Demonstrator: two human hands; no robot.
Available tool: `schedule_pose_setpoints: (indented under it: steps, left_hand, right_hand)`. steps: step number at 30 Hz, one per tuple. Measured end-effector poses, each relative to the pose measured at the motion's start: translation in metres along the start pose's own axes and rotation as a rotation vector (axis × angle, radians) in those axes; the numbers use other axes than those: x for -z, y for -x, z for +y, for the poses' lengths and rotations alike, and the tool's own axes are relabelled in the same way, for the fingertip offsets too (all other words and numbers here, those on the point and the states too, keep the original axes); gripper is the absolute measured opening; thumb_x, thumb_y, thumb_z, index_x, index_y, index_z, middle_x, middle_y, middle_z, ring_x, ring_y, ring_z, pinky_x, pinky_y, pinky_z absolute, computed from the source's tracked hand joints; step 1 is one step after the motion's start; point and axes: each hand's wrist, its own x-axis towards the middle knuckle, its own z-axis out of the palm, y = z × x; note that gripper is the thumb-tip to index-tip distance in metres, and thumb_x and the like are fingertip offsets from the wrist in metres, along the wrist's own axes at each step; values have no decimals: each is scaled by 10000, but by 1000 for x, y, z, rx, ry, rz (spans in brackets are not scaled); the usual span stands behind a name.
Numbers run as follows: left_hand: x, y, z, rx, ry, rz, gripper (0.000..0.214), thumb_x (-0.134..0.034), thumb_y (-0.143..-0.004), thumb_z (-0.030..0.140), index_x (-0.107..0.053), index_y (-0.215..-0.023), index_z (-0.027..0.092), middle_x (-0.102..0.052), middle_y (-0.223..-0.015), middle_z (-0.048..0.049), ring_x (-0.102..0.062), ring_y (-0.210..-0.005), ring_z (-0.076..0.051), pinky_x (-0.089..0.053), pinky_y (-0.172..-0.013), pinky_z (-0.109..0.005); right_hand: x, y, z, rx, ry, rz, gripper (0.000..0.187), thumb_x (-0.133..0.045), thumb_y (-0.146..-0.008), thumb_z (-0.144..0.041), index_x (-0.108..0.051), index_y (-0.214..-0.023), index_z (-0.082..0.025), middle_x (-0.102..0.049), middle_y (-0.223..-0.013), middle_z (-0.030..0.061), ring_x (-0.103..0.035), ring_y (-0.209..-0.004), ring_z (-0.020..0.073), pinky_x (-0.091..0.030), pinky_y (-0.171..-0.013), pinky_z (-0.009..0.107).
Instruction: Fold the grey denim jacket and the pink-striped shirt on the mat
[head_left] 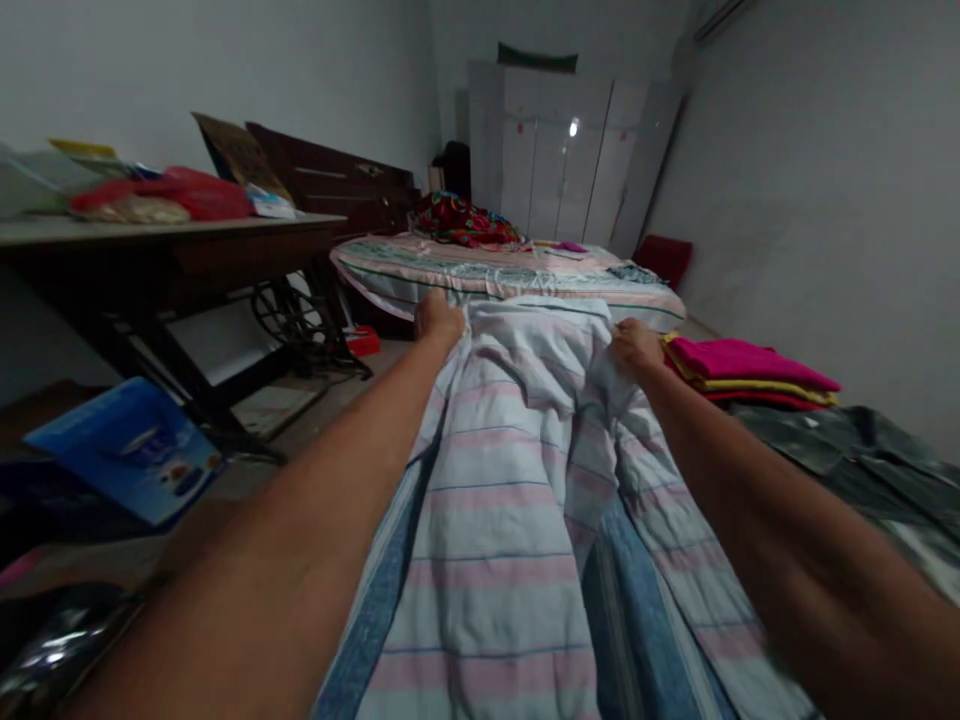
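Striped pants [499, 500], white with pink bands and thin blue lines, stretch toward me from the waist end, with the two legs hanging apart. My left hand [439, 320] is closed on the left corner of the waist. At the opposite corner, my right hand [634, 346] grips the cloth too. Both arms reach forward and the waist edge between the hands is fairly taut, with creases below it. A blue striped cloth [634, 610] shows beneath and between the legs. The fingertips of both hands are mostly hidden.
Ahead stands a bed [525, 270] with a red floral blanket [469, 220]. To the right lie folded magenta and yellow cloths [757, 368] and a dark green garment [870, 460]. On the left are a treadle sewing table [187, 240] and a blue bag [142, 450]. A wardrobe [555, 160] is behind.
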Motion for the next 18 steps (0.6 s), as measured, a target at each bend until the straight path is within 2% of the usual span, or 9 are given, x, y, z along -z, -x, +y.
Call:
schedule_pose_setpoints:
  steps: [1,3,5,7,10,12,15,18]
  left_hand:
    - [-12,10,-9,27,-132,-52,414,-479,-815,164,-504,-1210,44,-624,-1131,-161,-580,-992,-220,-399,-765,-286]
    - [-30,37,-31,-7,-203,-180,376,-531,-780,187,-565,-1143,95,-644,-1109,-138,-587,-1006,-228,-402,-760,-269]
    - [-36,70,-55,-39,-249,-321,211,-555,-748,199,-657,-926,149,-692,-952,-84,-613,-931,-214,-403,-717,-246]
    - [-33,103,-79,-47,-278,-398,114,-563,-725,218,-661,-744,162,-693,-793,-60,-626,-824,-206,-392,-660,-240]
    - [-15,147,-106,-37,-270,-484,148,-528,-727,240,-633,-651,169,-660,-671,-33,-614,-722,-180,-357,-596,-231]
    - [0,174,-118,36,-224,-502,159,-520,-713,259,-613,-622,168,-642,-631,-23,-600,-671,-172,-339,-567,-230]
    - [19,209,-125,161,-70,-567,169,-515,-685,293,-574,-586,170,-566,-497,5,-578,-546,-165,-337,-518,-231]
    - [31,238,-125,326,112,-606,211,-505,-670,375,-513,-585,182,-523,-463,27,-531,-423,-145,-328,-437,-227]
  right_hand:
    - [-14,7,3,3,14,-44,352,-378,-882,-272,-607,-1105,-124,-657,-991,150,-610,-849,232,-408,-654,277]
    - [-39,32,10,30,39,-132,347,-431,-874,-285,-582,-1150,-136,-657,-1016,149,-614,-902,245,-417,-682,286]
    - [-58,65,20,88,52,-213,305,-460,-874,-278,-598,-1125,-171,-662,-1023,120,-609,-948,235,-417,-717,276]
    - [-68,98,31,148,58,-270,265,-468,-878,-255,-613,-1089,-185,-664,-1015,98,-605,-968,215,-411,-741,257]
    - [-67,141,48,205,58,-305,245,-466,-885,-248,-610,-1075,-190,-638,-1088,83,-586,-1011,199,-401,-771,242]
    - [-61,161,60,217,72,-310,249,-441,-895,-239,-602,-1078,-191,-628,-1102,80,-580,-1019,194,-398,-775,241]
    - [-49,182,77,200,160,-311,271,-405,-904,-255,-587,-1094,-187,-618,-1094,90,-580,-1006,212,-405,-765,266]
    - [-42,195,95,118,277,-321,300,-395,-897,-294,-574,-1097,-160,-613,-1057,126,-577,-995,273,-418,-758,326]
